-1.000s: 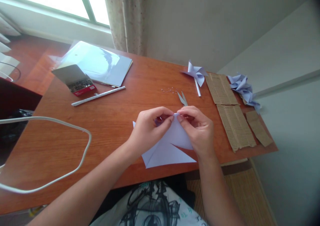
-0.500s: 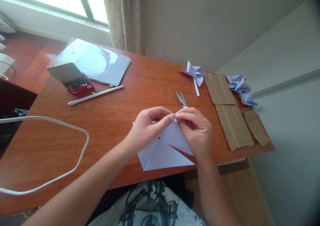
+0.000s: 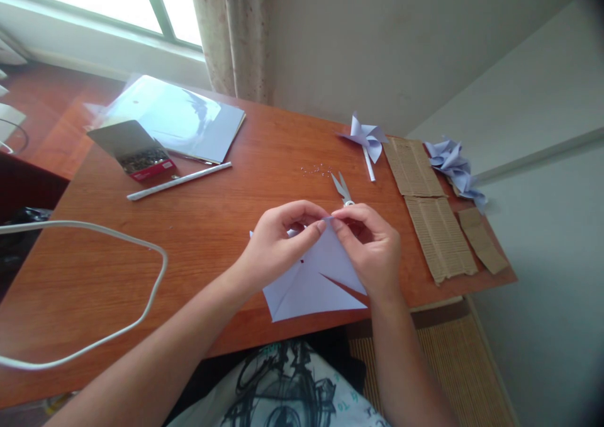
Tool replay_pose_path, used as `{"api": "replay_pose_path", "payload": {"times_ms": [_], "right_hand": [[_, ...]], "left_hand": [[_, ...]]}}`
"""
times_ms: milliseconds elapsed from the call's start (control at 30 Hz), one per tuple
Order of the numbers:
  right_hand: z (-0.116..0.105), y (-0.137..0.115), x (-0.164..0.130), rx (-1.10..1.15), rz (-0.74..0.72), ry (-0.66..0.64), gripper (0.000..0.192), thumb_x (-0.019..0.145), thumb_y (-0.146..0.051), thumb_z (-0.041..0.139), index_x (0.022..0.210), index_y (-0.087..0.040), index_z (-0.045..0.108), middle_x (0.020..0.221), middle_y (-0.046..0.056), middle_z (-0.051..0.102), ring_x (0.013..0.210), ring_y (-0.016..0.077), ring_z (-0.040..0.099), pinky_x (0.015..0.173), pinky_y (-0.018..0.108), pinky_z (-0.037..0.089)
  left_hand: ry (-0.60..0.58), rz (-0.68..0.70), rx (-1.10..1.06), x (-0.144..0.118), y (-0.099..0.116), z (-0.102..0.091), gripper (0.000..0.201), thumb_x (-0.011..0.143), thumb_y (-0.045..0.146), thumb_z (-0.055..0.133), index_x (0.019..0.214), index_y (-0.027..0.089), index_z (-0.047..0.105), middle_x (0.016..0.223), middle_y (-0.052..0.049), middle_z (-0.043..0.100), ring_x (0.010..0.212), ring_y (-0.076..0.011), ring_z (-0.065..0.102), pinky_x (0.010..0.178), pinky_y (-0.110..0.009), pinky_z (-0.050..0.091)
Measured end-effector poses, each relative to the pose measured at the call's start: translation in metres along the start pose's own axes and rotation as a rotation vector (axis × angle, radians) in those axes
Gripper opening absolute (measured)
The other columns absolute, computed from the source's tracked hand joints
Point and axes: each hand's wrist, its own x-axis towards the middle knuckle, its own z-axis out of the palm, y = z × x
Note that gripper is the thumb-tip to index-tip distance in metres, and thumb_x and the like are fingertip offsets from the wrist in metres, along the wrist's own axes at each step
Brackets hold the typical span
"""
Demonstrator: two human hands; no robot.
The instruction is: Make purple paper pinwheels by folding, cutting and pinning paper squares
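Observation:
A pale sheet of paper with diagonal cuts lies near the front edge of the table, a small dark mark close to its middle. My left hand pinches the paper's far corner between thumb and fingers. Close beside it, my right hand pinches the same corner from the right. The two sets of fingertips almost meet. Just beyond my right hand lie scissors with blades parted, their handles partly hidden by it. The left part of the paper is covered by my left hand.
A paper pinwheel on a stick lies at the back, near corrugated cardboard pieces and more folded paper. Leftward are an opened box of small metal pieces, a rolled paper stick, a folder and a white cable.
My fingertips have drawn slightly apart at the corner, so more of the paper's tip shows between them. My right thumb has straightened along the paper.

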Motion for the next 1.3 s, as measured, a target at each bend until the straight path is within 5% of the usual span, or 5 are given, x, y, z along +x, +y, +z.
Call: {"api": "replay_pose_path", "payload": {"times_ms": [300, 967, 1300], "right_hand": [[0.002, 0.004, 0.001, 0.053, 0.021, -0.050, 0.008, 0.090, -0.020, 0.068, 0.095, -0.026, 0.072, 0.094, 0.001, 0.070, 0.085, 0.0167, 0.066, 0.069, 0.029, 0.052], [-0.007, 0.010, -0.001, -0.357, -0.415, -0.042, 0.022, 0.091, -0.010, 0.067, 0.101, -0.028, 0.076, 0.096, 0.004, 0.071, 0.090, 0.0187, 0.068, 0.080, 0.035, 0.056], [-0.007, 0.007, -0.001, -0.344, -0.415, -0.011, 0.021, 0.091, -0.008, 0.066, 0.099, -0.024, 0.076, 0.094, 0.005, 0.073, 0.089, 0.0180, 0.069, 0.081, 0.034, 0.056]], "left_hand": [[0.030, 0.042, 0.137, 0.000, -0.003, 0.001, 0.012, 0.087, 0.025, 0.067, 0.086, 0.014, 0.074, 0.079, -0.004, 0.074, 0.071, -0.0134, 0.063, 0.065, -0.023, 0.047], [0.026, -0.018, 0.110, 0.000, 0.001, 0.002, 0.018, 0.088, 0.028, 0.064, 0.082, 0.013, 0.071, 0.077, -0.005, 0.072, 0.072, -0.0156, 0.062, 0.065, -0.025, 0.048], [0.018, 0.032, 0.091, 0.000, -0.001, 0.001, 0.019, 0.089, 0.031, 0.066, 0.083, 0.014, 0.072, 0.076, -0.003, 0.071, 0.071, -0.0127, 0.060, 0.064, -0.023, 0.047]]}}
